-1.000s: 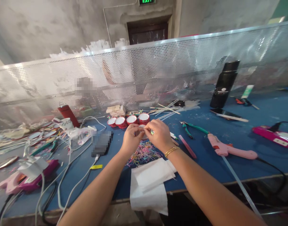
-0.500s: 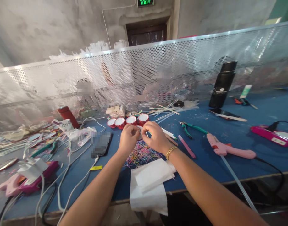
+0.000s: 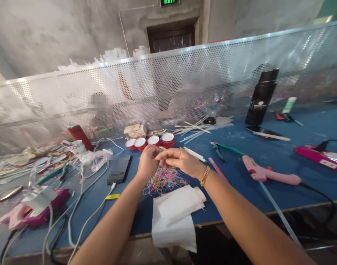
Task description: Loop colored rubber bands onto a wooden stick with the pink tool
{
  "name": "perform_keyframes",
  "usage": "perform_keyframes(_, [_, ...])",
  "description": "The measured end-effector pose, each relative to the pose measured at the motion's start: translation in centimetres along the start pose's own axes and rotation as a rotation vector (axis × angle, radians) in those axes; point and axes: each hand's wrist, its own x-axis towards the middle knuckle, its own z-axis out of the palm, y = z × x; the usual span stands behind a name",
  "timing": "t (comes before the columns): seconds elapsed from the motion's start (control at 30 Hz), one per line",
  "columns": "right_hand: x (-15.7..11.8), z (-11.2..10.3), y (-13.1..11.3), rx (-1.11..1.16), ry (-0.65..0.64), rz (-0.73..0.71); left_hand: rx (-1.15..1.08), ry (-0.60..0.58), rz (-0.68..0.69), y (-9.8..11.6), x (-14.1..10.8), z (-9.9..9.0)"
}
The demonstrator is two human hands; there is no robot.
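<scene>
Over the blue table my left hand (image 3: 148,164) is closed, its thumb and fingertips pressed together. Whatever lies in its grip is mostly hidden by the fingers. My right hand (image 3: 182,161) reaches across from the other side, fingers bent and closed, its fingertips meeting those of the left. Anything pinched there is too small to name. Right below both hands spreads a pile of multicoloured strings (image 3: 166,182). Just beyond the hands stand stacks of red-rimmed round pieces with white tops (image 3: 153,141). Folded white cloth (image 3: 174,213) hangs over the table's front edge.
At right lie a pink glue gun (image 3: 270,173), green-handled pliers (image 3: 229,149) and a black bottle (image 3: 261,97). At left are a phone (image 3: 119,170), loose white cables (image 3: 80,206) and a red bottle (image 3: 80,137). A perforated metal screen (image 3: 168,88) runs along the back.
My right hand has turned and its fingers now stretch across the left fingertips. A pale round piece that showed between the hands is now covered. The left hand has barely moved.
</scene>
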Motion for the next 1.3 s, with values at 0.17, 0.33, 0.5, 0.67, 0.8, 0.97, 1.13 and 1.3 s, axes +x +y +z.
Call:
perform_keyframes(0.17, [0.2,-1.6,0.4,-0.055,0.307,-0.048,-0.128,0.001,-0.061,-0.2,0.4,0.0])
perform_keyframes(0.33, [0.1,-2.0,0.6,-0.432,0.435,-0.169,-0.255,0.02,-0.193,-0.8,0.7,-0.3])
perform_keyframes(0.5, [-0.1,-1.4,1.0,-0.839,0.31,-0.17,-0.372,0.029,-0.21,-0.6,0.8,-0.3])
perform_keyframes(0.67, [-0.2,-1.1,1.4,-0.958,0.247,-0.14,-0.48,-0.006,-0.235,0.0,0.7,-0.3])
perform_keyframes(0.8, [-0.3,-1.1,1.4,-0.967,0.242,-0.116,-0.549,-0.057,-0.285,0.8,0.3,-0.3])
perform_keyframes(0.97, [-0.4,-0.9,1.3,-0.958,0.257,-0.095,-0.596,-0.091,-0.303,1.5,0.0,-0.4])
perform_keyframes(1.13, [-0.3,-1.0,1.5,-0.943,0.262,-0.09,-0.596,-0.101,-0.284,1.4,0.0,-0.4])
perform_keyframes(1.3, [-0.3,-1.0,1.5,-0.926,0.274,-0.091,-0.589,-0.107,-0.282,1.4,0.0,-0.4])
